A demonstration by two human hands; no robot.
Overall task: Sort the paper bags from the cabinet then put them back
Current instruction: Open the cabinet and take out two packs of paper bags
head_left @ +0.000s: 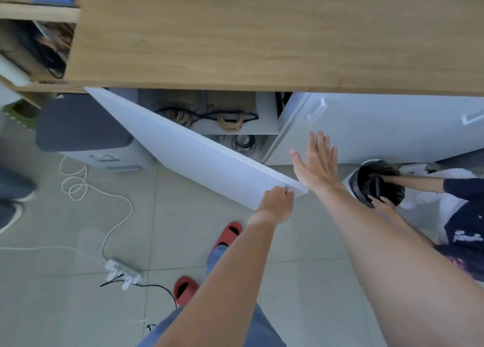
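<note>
Wooden worktop (262,32) over cabinet; left hand (276,202) pinches door edge (209,168), right hand (318,163) flat, spread wide; swing fully before reaching paper bags (230,120).

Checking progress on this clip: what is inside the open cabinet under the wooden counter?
On the cabinet shelf, paper bags show rope handles. A clear round container sits below. The left door, gripped by the left hand, hides the rest.

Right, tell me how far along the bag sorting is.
Barely started or nearly finished; one picture cannot settle which. Done: the left cabinet door stands open. In hand: the left hand grips that door's edge, and the right hand is spread flat by the right door. The paper bags sit on the shelf.
</note>
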